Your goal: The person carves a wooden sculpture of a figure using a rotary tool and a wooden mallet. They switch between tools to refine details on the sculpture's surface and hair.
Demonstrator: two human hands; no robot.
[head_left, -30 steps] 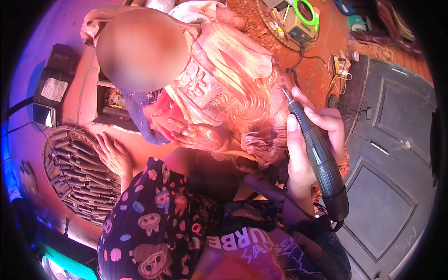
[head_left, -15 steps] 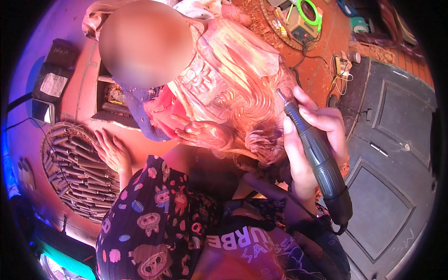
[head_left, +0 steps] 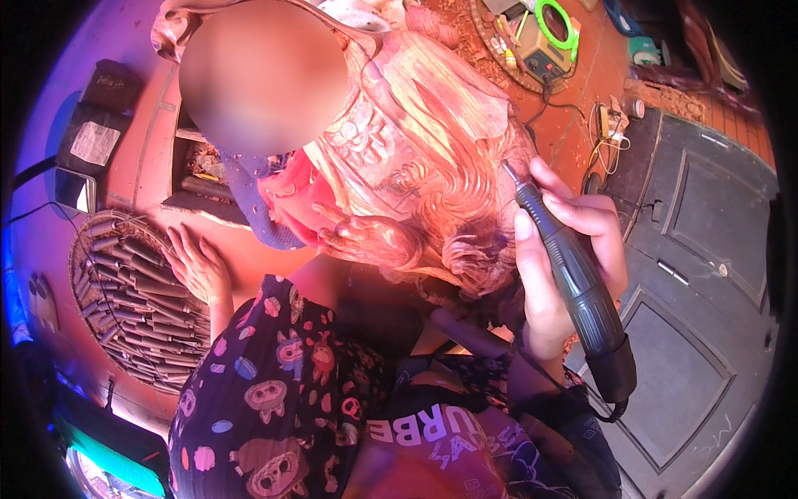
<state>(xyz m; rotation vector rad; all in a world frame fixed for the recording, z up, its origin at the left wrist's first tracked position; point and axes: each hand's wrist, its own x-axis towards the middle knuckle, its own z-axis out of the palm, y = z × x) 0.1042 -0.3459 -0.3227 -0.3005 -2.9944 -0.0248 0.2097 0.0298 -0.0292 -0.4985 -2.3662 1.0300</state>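
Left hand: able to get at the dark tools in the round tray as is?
Probably yes: the left hand looks empty, spread right beside the nearest dark tools, with nothing visible between.

We look down on a tiled floor (head_left: 152, 185), violet-lit at left and orange at upper right, while a grey panelled door (head_left: 706, 291) with metal fittings (head_left: 672, 273) fills our right and blue light (head_left: 14, 287) glows far left.

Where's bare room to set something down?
Bare: the floor between the wooden box and black cases, and between the left hand and blue knit cloth. Crowded: the round basket full of tools, and the tray holding the control box.
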